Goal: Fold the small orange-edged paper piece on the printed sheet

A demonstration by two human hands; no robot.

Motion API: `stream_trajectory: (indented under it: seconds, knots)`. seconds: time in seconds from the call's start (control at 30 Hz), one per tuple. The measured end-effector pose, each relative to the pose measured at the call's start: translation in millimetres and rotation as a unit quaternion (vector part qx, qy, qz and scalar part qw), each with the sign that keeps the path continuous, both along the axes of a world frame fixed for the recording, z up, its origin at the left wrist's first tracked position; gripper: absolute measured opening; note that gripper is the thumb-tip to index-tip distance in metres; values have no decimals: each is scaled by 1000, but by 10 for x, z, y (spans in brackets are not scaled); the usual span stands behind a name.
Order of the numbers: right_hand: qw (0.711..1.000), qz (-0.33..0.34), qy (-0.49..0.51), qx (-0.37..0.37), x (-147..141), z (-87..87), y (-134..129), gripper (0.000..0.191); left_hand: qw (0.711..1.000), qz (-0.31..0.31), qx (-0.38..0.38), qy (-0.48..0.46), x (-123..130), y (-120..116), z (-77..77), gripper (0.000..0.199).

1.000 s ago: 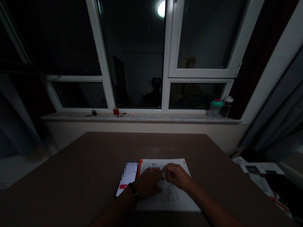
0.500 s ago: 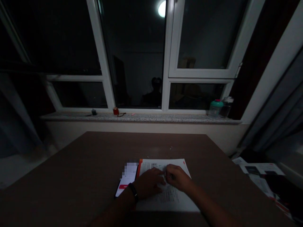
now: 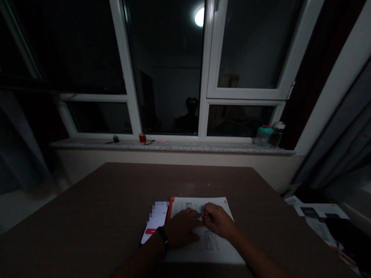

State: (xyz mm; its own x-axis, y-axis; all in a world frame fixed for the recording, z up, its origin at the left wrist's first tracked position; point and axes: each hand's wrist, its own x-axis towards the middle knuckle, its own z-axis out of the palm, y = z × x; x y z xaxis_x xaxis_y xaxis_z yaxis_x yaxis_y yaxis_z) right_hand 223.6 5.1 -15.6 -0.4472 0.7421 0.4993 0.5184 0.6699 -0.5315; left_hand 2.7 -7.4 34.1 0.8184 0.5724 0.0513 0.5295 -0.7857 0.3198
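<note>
A printed booklet [image 3: 220, 251] with an orange left edge lies on the dark brown table [image 3: 130, 185]. On its left part rests my left hand [image 3: 184, 227], fingers spread, a black band around the wrist. Close to those fingertips, my right hand [image 3: 217, 220] is closed over the page, with its fingers curled around something too small and dark to make out. A phone [image 3: 155, 224] with a lit screen lies just left of the booklet, partly behind my left wrist.
Small crumbs [image 3: 209, 183] lie beyond the booklet. On the window sill [image 3: 185, 146] stand a red jar [image 3: 142, 138], a small dark item [image 3: 115, 138] and a green-lidded container [image 3: 264, 135]. Papers [image 3: 321, 210] are piled to the right of the table.
The whole view has shifted slightly, so things appear a little lower. Both hands stay on the booklet, with only slight movement of the fingers.
</note>
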Motion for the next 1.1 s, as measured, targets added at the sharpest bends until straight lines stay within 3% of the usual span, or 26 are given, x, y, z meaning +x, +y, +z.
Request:
stream_trajectory:
  seconds: [0.17,0.5,0.8,1.1]
  knots:
    - [999,45,-1,-4,-10,-37,-7,21,1000,-2,4,5,12,4,-3,44]
    - [998,-50,-21,19,-12,-18,195,17,1000,1,-10,1,3,9,10,43]
    - [999,21,-40,12,-27,50,-12,18,1000,-21,3,-17,0,-2,17,18]
    - [995,-86,-49,22,-17,0,177,17,1000,-10,0,-17,2,-18,1,31]
